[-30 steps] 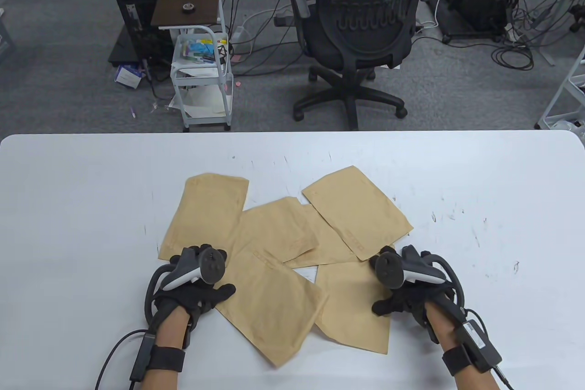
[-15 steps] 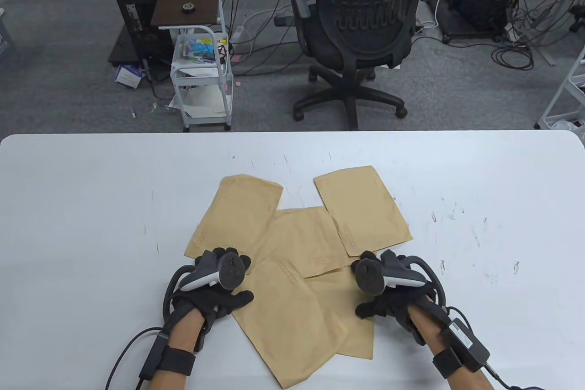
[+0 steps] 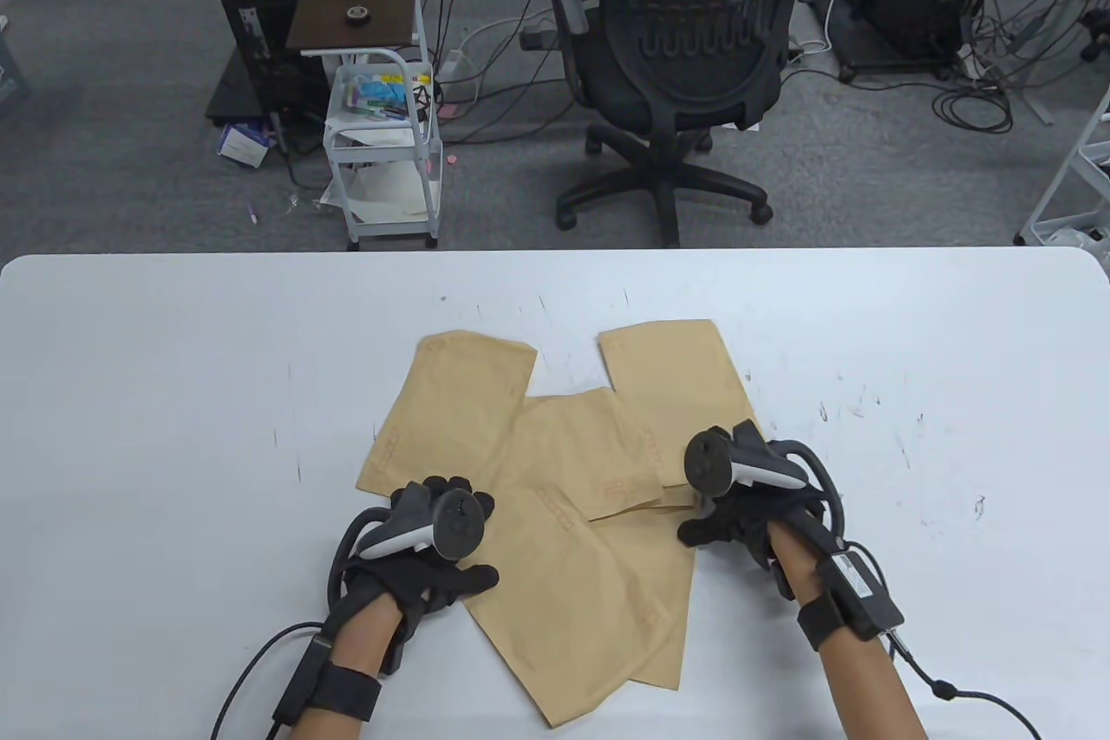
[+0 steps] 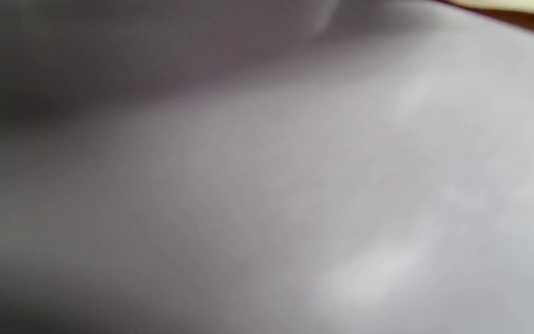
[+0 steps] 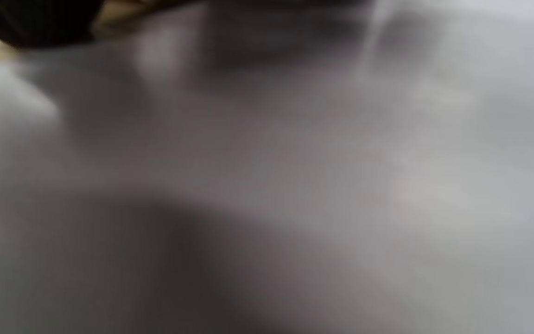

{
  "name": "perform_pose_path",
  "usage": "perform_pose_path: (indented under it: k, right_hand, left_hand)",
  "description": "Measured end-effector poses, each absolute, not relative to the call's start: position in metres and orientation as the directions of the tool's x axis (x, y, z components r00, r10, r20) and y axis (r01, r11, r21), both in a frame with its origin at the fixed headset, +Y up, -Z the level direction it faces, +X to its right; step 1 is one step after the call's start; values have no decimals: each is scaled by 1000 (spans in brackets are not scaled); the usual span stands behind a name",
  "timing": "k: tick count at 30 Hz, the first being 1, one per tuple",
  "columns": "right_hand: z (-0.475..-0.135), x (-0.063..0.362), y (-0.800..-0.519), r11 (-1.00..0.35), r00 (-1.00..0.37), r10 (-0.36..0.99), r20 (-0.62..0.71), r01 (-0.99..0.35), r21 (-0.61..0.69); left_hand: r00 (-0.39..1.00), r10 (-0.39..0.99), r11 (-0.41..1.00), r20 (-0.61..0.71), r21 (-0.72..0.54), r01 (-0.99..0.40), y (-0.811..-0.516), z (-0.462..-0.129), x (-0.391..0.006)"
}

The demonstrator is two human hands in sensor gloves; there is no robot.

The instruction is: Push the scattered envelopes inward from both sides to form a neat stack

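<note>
Several brown paper envelopes lie overlapping in a loose pile at the middle of the white table. One envelope fans out at the far left, another at the far right, and a large one reaches toward the near edge. My left hand rests flat against the pile's left side. My right hand rests against its right side, over the far-right envelope's near corner. Both wrist views are blurred; a sliver of envelope shows in the left one.
The table's far edge borders a floor with a black office chair and a small white cart. Bare tabletop lies to the left and right of the pile.
Both hands have moved inward and pushed the envelopes together. The pile is narrower and overlaps more. The right hand has also moved farther from me, onto the far-right envelope's corner.
</note>
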State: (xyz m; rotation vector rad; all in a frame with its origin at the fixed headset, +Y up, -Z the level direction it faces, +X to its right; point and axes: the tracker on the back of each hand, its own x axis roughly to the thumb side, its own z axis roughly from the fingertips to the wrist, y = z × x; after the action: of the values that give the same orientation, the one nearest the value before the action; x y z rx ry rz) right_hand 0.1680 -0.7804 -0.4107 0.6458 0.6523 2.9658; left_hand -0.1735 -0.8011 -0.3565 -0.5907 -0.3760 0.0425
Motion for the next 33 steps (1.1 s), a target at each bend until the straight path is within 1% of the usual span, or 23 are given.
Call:
perform_pose_path:
  k: [2, 3, 5, 8, 10, 12, 13, 15, 16, 17, 18, 19, 20, 23, 24, 26, 27, 29, 31, 32, 33]
  right_hand:
    - [-403, 158, -778, -920, -902, 85, 423, 92, 381]
    - [-396, 152, -777, -933, -883, 39, 467, 134, 332]
    - [-390, 145, -775, -952, -855, 26, 518, 137, 274]
    - [-387, 145, -765, -939, -843, 17, 538, 171, 299]
    - [-386, 151, -749, -944, -853, 56, 518, 123, 305]
    - [-386, 159, -740, -948, -871, 51, 489, 111, 297]
    - [-385, 160, -741, -943, -876, 44, 480, 122, 310]
    - [-384, 161, -752, -923, -877, -1, 480, 186, 338]
    - [-382, 157, -765, -917, -859, -5, 512, 208, 341]
    - [-382, 154, -769, -913, -851, 6, 525, 210, 349]
    - [-379, 146, -780, -906, -838, 23, 544, 213, 367]
    - [-378, 142, -780, -910, -843, 13, 537, 213, 357]
    - [-377, 135, -774, -913, -841, -3, 541, 223, 342]
    - [-375, 133, -749, -927, -841, -46, 539, 238, 292]
    - [-373, 134, -735, -940, -844, -56, 533, 224, 257]
    - [-364, 135, -712, -947, -855, -14, 518, 178, 269]
    - [-360, 133, -706, -947, -854, 21, 521, 151, 285]
    - [-351, 119, -706, -932, -828, 81, 554, 135, 337]
    - [-342, 98, -721, -901, -789, 37, 613, 239, 362]
    - [-336, 82, -740, -861, -737, -71, 672, 386, 332]
    - [-332, 75, -751, -832, -698, -145, 701, 470, 295]
  left_hand:
    - [936, 113, 837, 332, -540, 91, -802, -359, -171]
    - [938, 102, 846, 331, -526, 93, -800, -360, -169]
    - [941, 74, 862, 331, -496, 106, -799, -360, -167]
    - [942, 52, 873, 332, -473, 119, -797, -358, -166]
    - [941, 29, 887, 336, -442, 131, -795, -357, -166]
    - [939, 6, 899, 343, -412, 145, -793, -357, -166]
    - [938, 10, 898, 345, -416, 144, -793, -357, -166]
    - [938, 21, 901, 345, -414, 132, -792, -358, -166]
    - [937, 23, 903, 349, -409, 130, -792, -358, -166]
    - [937, 20, 904, 349, -406, 132, -793, -358, -166]
    - [936, 8, 907, 353, -396, 141, -793, -358, -164]
    - [933, 2, 910, 360, -388, 147, -792, -357, -163]
    - [933, -9, 916, 361, -372, 152, -791, -356, -162]
    - [933, -35, 929, 358, -333, 162, -787, -355, -162]
    - [935, -36, 941, 352, -302, 150, -784, -355, -164]
    - [949, -5, 965, 316, -249, 88, -779, -356, -170]
    - [955, 27, 970, 296, -237, 46, -778, -358, -174]
    - [964, 55, 961, 259, -274, 19, -780, -360, -178]
    - [969, 26, 935, 246, -348, 63, -787, -362, -179]
    - [968, -6, 911, 251, -397, 109, -793, -362, -178]
    - [966, -18, 892, 258, -433, 132, -796, -362, -178]
